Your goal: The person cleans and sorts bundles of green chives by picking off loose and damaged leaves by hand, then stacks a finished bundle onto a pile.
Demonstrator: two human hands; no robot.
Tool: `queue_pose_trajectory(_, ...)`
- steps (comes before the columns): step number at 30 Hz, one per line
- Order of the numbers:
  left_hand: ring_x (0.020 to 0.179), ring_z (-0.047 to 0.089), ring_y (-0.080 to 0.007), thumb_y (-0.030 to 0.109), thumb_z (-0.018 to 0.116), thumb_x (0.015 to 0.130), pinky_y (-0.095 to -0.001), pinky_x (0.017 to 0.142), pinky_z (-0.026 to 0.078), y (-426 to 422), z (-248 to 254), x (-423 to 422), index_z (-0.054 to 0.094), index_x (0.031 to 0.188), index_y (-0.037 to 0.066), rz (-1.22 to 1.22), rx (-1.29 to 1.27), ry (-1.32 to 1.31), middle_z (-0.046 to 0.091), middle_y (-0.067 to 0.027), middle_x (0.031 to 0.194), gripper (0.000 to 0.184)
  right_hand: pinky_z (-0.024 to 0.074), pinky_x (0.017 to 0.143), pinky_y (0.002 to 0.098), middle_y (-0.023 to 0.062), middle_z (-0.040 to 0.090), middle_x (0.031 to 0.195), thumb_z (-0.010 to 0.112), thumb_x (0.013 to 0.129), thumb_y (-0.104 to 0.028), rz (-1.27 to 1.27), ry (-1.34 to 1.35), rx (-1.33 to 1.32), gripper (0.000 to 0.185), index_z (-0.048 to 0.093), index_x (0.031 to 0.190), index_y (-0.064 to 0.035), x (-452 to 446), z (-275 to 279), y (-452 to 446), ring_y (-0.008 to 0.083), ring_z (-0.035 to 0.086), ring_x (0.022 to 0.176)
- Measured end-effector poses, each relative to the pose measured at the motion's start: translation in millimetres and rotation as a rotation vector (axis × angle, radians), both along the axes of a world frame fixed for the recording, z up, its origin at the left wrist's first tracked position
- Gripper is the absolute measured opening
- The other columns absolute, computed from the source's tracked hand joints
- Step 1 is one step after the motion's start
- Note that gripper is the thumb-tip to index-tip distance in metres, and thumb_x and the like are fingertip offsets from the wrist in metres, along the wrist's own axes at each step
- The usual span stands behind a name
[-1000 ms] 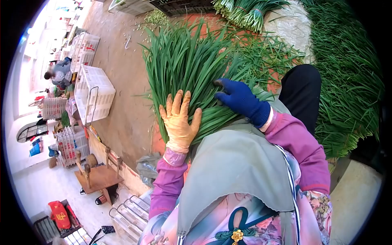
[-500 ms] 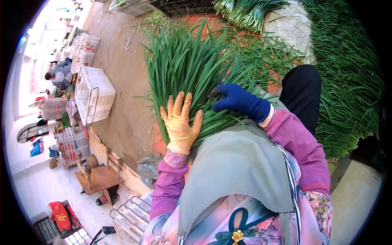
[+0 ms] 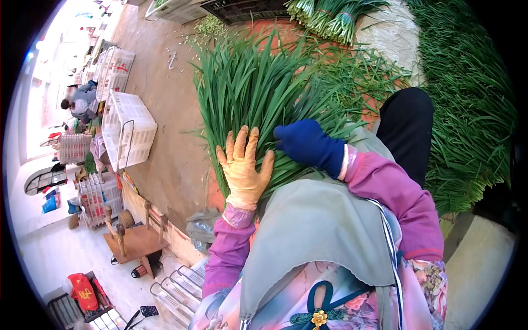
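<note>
A thick heap of long, flat-leaved garlic chives (image 3: 247,93) lies in front of my lap, its leaves fanning away from me. My left hand (image 3: 245,168), in a stained yellow-orange glove, rests flat on the near left part of the heap with its fingers spread. Just to its right, my right hand (image 3: 311,144) wears a dark blue glove. Its fingers are curled closed at the chives, and the fingertips are partly hidden among the leaves. A grey-green apron (image 3: 324,231) covers my lap beneath both hands.
Loose leaves (image 3: 357,71) litter the floor beyond the heap. Tied bunches (image 3: 344,25) lie at the top, near a dark crate (image 3: 242,10). A large bank of chives (image 3: 467,110) fills the right side. White baskets (image 3: 129,129), a wooden stool (image 3: 135,242) and another person (image 3: 82,102) are at left.
My right hand has moved slightly left, closer to my left hand, and its parted fingers have closed at the chives. My left hand has stayed in nearly the same place.
</note>
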State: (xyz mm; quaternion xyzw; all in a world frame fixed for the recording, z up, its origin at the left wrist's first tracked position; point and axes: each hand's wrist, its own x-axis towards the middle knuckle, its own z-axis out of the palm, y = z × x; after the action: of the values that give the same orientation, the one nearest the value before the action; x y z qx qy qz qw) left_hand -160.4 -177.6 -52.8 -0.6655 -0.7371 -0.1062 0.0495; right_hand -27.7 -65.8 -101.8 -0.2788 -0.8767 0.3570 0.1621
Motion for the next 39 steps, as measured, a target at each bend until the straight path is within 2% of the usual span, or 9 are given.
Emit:
queue_pose_trajectory(4,0.12,0.039,-0.0381,0.027,0.066,0.075,-0.0573,0.099,0.025,2,-1,1,0.045,0.131,0.017,0.019,-0.016,0.035,0.045,-0.0089,0.131,0.06,0.0457,0.054,0.0423,0.0134,0.056,0.062,0.063,0.075,-0.027,-0.002,0.01,0.132,0.019,0.058,0.074,-0.0083,-6,-10,4,0.0331,0.059,0.06)
queue_pose_trajectory(8,0.12,0.04,-0.0381,0.027,0.066,0.075,-0.0574,0.099,0.025,-1,-2,-3,0.045,0.131,0.018,0.008,-0.005,0.017,0.045,-0.0093,0.132,0.06,0.0458,0.056,0.0389,0.0137,0.058,0.066,0.061,0.08,-0.025,-0.314,0.509,-0.014,0.018,0.062,0.08,-0.007,12,-42,47,0.0323,0.058,0.06)
queue_pose_trajectory(11,0.12,0.04,-0.0382,0.026,0.066,0.075,-0.0572,0.099,0.025,-5,-4,-6,0.045,0.132,0.019,0.011,0.001,-0.002,0.044,-0.0097,0.132,0.061,0.0467,0.061,0.0349,0.0109,0.061,0.074,0.06,0.081,-0.021,-0.559,0.358,-0.651,0.014,0.064,0.089,-0.0096,60,-26,80,0.0277,0.059,0.065)
queue_pose_trajectory(13,0.119,0.04,-0.0382,0.025,0.065,0.075,-0.0569,0.099,0.025,-5,-4,-6,0.044,0.132,0.019,0.011,0.001,-0.008,0.044,-0.01,0.132,0.061,0.0477,0.062,0.032,0.0093,0.062,0.079,0.063,0.081,-0.019,-0.566,0.01,0.196,0.016,0.063,0.096,-0.0123,73,-32,89,0.0251,0.059,0.064)
queue_pose_trajectory(17,0.119,0.04,-0.0383,0.025,0.065,0.076,-0.0568,0.099,0.024,-2,-2,-4,0.045,0.132,0.02,0.002,-0.005,0.002,0.044,-0.01,0.132,0.059,0.0492,0.064,0.0373,0.0086,0.063,0.085,0.063,0.077,-0.022,-0.57,0.212,0.115,0.024,0.061,0.1,-0.0134,71,11,87,0.0276,0.062,0.077)
queue_pose_trajectory(19,0.119,0.04,-0.0384,0.025,0.065,0.076,-0.0569,0.099,0.024,-3,-1,-2,0.046,0.131,0.02,-0.002,-0.004,0.01,0.044,-0.0101,0.132,0.059,0.0484,0.065,0.0387,0.0066,0.062,0.088,0.064,0.075,-0.023,-0.364,0.439,0.461,0.028,0.06,0.101,-0.0142,59,27,86,0.0284,0.06,0.078)
queue_pose_trajectory(31,0.119,0.04,-0.0395,0.024,0.066,0.076,-0.0585,0.098,0.025,2,1,5,0.045,0.131,0.021,0.008,-0.001,0.025,0.044,-0.0083,0.132,0.06,0.0428,0.074,0.0361,0.0047,0.059,0.084,0.058,0.07,-0.014,-0.063,0.27,0.847,0.01,0.054,0.078,-0.01,38,49,68,0.0234,0.057,0.085)
queue_pose_trajectory(37,0.119,0.04,-0.0391,0.025,0.067,0.075,-0.0603,0.097,0.025,8,-2,6,0.049,0.123,0.015,-0.027,0.028,0.026,0.045,-0.0087,0.13,0.052,0.0472,0.062,0.0317,0.0091,0.06,0.085,0.062,0.08,-0.013,0.093,0.843,-0.118,0.012,0.057,0.088,-0.006,3,43,32,0.0252,0.061,0.074)
queue_pose_trajectory(39,0.12,0.039,-0.0393,0.029,0.066,0.074,-0.0621,0.096,0.025,5,-10,2,0.05,0.121,0.016,-0.049,0.052,0.028,0.045,-0.0085,0.125,0.051,0.0483,0.064,0.0317,0.007,0.062,0.089,0.058,0.086,-0.011,0.182,0.904,-0.745,0.012,0.057,0.095,-0.0037,-9,36,18,0.0214,0.061,0.076)
